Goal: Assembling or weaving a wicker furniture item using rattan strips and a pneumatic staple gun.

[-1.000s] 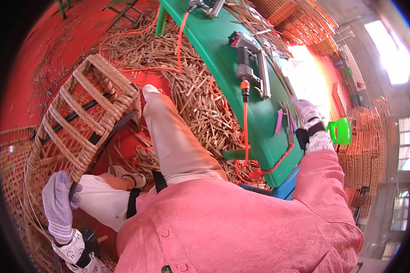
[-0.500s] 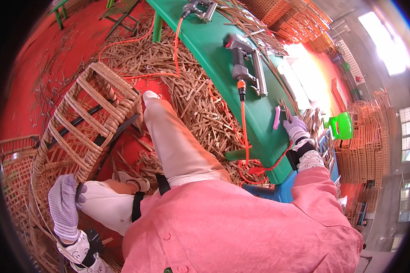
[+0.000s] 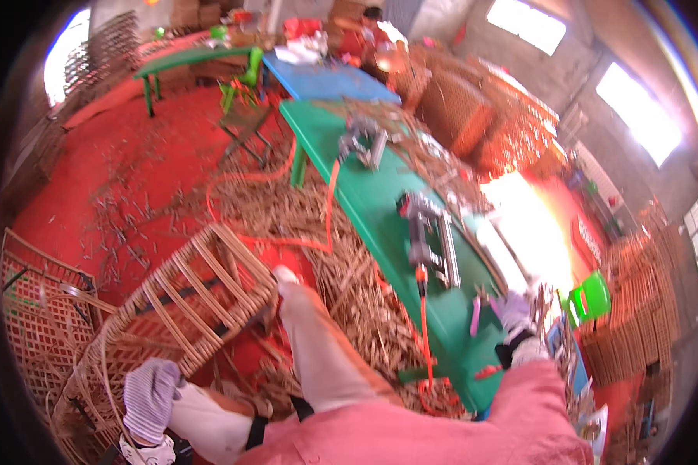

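Note:
My left hand (image 3: 151, 397), in a pale striped glove, is closed around the near edge of a woven rattan frame (image 3: 198, 298). The frame has an open slatted side and leans by my left leg. My right hand (image 3: 513, 311), gloved in lavender, reaches onto the near right part of the green table (image 3: 364, 217). Beside its fingers lies a pink-handled tool (image 3: 475, 316) of a kind I cannot make out. Blur hides whether those fingers grip it. Two nail guns lie farther up the table, a nearer one (image 3: 430, 240) and a farther one (image 3: 362, 142).
An orange air hose (image 3: 425, 333) hangs off the table edge. Cut strips (image 3: 357, 287) cover the red floor under the table. A green bucket (image 3: 589, 298) stands at the right near stacked woven panels (image 3: 632, 310). Another lattice piece (image 3: 46, 310) is at far left.
The view has tilted up, bringing in the far blue table and the room behind. My left hand stays at the rattan frame, and my right hand remains by the pink-handled tool.

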`<state>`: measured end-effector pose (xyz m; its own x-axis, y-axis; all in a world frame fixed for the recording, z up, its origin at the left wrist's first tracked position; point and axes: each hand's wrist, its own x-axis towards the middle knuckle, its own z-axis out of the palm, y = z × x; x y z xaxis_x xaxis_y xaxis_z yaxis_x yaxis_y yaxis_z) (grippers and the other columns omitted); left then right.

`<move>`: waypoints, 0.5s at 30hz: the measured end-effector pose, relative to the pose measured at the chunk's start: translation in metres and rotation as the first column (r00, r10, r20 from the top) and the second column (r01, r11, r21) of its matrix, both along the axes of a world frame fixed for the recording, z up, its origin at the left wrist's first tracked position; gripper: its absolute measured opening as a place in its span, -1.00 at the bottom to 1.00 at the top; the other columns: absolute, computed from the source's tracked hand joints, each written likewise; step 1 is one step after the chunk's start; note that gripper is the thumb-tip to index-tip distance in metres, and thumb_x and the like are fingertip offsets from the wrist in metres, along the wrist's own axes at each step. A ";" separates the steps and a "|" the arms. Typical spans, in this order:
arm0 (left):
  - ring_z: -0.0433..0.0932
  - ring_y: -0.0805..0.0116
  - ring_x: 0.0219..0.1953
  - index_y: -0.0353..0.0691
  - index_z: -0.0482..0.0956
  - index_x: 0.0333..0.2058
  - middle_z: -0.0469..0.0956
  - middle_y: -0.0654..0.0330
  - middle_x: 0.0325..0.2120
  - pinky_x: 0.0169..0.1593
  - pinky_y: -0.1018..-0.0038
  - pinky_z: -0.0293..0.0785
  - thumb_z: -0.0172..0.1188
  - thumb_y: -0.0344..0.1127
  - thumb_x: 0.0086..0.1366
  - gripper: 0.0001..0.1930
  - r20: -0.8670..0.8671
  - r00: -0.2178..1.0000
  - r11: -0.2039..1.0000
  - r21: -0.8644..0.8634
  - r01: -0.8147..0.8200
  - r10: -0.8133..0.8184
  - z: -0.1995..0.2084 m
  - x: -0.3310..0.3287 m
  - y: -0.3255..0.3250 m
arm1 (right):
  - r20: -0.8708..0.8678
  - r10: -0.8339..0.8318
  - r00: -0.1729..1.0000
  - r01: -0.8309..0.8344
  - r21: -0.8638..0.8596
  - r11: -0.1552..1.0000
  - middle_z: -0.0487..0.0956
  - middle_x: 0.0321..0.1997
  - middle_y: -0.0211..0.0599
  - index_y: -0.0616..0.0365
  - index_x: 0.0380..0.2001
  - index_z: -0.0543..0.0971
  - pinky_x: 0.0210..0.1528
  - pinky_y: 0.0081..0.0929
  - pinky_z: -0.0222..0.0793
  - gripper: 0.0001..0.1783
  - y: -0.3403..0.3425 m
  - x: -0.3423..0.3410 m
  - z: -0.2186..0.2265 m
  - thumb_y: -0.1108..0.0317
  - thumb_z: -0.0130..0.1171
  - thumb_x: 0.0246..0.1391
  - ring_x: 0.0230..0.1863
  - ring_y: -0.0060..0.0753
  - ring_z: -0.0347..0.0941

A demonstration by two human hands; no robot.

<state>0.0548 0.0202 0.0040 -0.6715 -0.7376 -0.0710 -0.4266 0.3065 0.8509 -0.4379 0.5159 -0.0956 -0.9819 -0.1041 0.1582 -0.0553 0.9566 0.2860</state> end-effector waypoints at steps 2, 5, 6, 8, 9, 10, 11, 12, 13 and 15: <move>0.43 0.46 -0.74 -0.38 0.46 -0.55 0.47 0.15 -0.72 -0.63 0.56 0.32 -0.04 -0.14 0.28 -0.61 -0.001 1.000 1.000 -0.016 0.024 -0.025 0.004 -0.001 -0.001 | 0.196 -0.016 0.980 0.055 -0.191 0.980 0.49 -0.24 0.06 0.11 -0.20 0.48 -0.07 -0.21 0.31 -0.39 -0.033 0.007 0.008 -0.19 0.03 -0.15 -0.13 0.03 0.41; 0.47 0.45 -0.71 -0.39 0.50 -0.50 0.50 0.13 -0.72 -0.60 0.55 0.36 -0.02 -0.08 0.26 -0.58 0.057 0.998 0.999 0.041 -0.017 0.014 0.011 0.003 0.003 | 0.365 -0.117 0.924 0.197 -0.190 0.962 0.47 -0.11 0.06 0.12 -0.11 0.47 -0.01 -0.28 0.27 -0.19 -0.080 0.037 0.047 -0.33 0.10 -0.30 -0.07 0.02 0.40; 0.48 0.45 -0.70 -0.40 0.50 -0.49 0.51 0.13 -0.72 -0.60 0.55 0.36 -0.02 -0.07 0.26 -0.58 0.040 0.999 0.998 0.055 -0.017 0.015 0.011 0.003 0.003 | 0.361 -0.104 0.927 0.186 -0.201 0.962 0.47 -0.11 0.06 0.12 -0.11 0.47 -0.01 -0.28 0.27 -0.19 -0.086 0.043 0.060 -0.33 0.10 -0.30 -0.07 0.02 0.40; 0.48 0.45 -0.70 -0.40 0.50 -0.49 0.51 0.13 -0.71 -0.60 0.55 0.36 -0.01 -0.06 0.26 -0.57 0.022 1.000 0.997 0.070 -0.015 0.014 0.011 -0.003 0.000 | 0.637 -0.059 0.769 0.244 -0.207 0.947 0.44 -0.07 0.07 0.28 -0.08 0.42 0.01 -0.32 0.26 -0.06 -0.096 0.054 0.088 -0.33 0.16 -0.37 -0.03 -0.03 0.39; 0.48 0.45 -0.70 -0.40 0.50 -0.50 0.51 0.12 -0.71 -0.60 0.54 0.36 -0.01 -0.06 0.25 -0.57 0.026 1.000 0.998 0.068 0.000 -0.002 0.012 -0.006 0.000 | 0.729 -0.062 0.682 0.201 -0.105 0.974 0.45 -0.11 -0.04 0.26 -0.15 0.46 0.01 -0.37 0.25 -0.13 -0.094 0.045 0.085 -0.28 0.20 -0.40 -0.07 -0.21 0.41; 0.48 0.44 -0.70 -0.40 0.50 -0.50 0.52 0.12 -0.71 -0.60 0.54 0.36 -0.01 -0.05 0.25 -0.56 0.033 0.999 0.998 0.068 0.013 -0.016 0.012 -0.008 -0.003 | 0.637 -0.081 0.766 0.201 -0.119 0.972 0.46 -0.12 0.02 0.37 -0.12 0.40 -0.02 -0.36 0.28 -0.03 -0.089 0.041 0.073 -0.29 0.23 -0.45 -0.09 -0.14 0.42; 0.48 0.44 -0.70 -0.40 0.50 -0.50 0.52 0.12 -0.71 -0.60 0.54 0.36 -0.01 -0.05 0.25 -0.56 0.011 1.000 0.999 0.050 -0.002 0.001 0.011 0.001 0.001 | 0.523 -0.090 0.848 0.195 -0.149 0.969 0.47 -0.13 0.08 0.48 -0.09 0.35 -0.05 -0.35 0.30 0.07 -0.080 0.044 0.066 -0.30 0.27 -0.51 -0.12 -0.08 0.43; 0.48 0.44 -0.70 -0.40 0.50 -0.51 0.51 0.12 -0.71 -0.60 0.53 0.36 -0.01 -0.04 0.25 -0.56 0.015 1.000 0.999 0.041 0.002 -0.002 0.008 0.000 -0.001 | 0.530 -0.039 0.847 0.173 -0.206 0.963 0.48 -0.17 0.07 0.48 -0.06 0.32 -0.13 -0.34 0.34 0.07 -0.082 0.041 0.066 -0.25 0.30 -0.52 -0.20 -0.10 0.46; 0.48 0.44 -0.70 -0.40 0.50 -0.52 0.51 0.12 -0.72 -0.60 0.53 0.35 0.00 -0.04 0.24 -0.55 0.022 1.000 0.999 0.037 0.016 -0.017 0.006 -0.002 -0.003 | 0.554 -0.049 0.831 0.217 -0.243 0.946 0.50 -0.23 0.04 0.43 -0.16 0.42 -0.19 -0.35 0.37 -0.09 -0.080 0.034 0.060 -0.13 0.32 -0.52 -0.23 -0.15 0.47; 0.47 0.44 -0.71 -0.40 0.51 -0.54 0.50 0.13 -0.73 -0.60 0.51 0.35 0.00 -0.04 0.24 -0.55 0.047 0.999 0.996 0.086 -0.003 -0.001 0.011 -0.005 -0.006 | 0.574 -0.116 0.811 0.190 -0.071 0.979 0.55 -0.36 -0.07 0.36 -0.38 0.55 -0.28 -0.39 0.40 -0.34 -0.085 0.021 0.050 -0.04 0.31 -0.50 -0.31 -0.22 0.50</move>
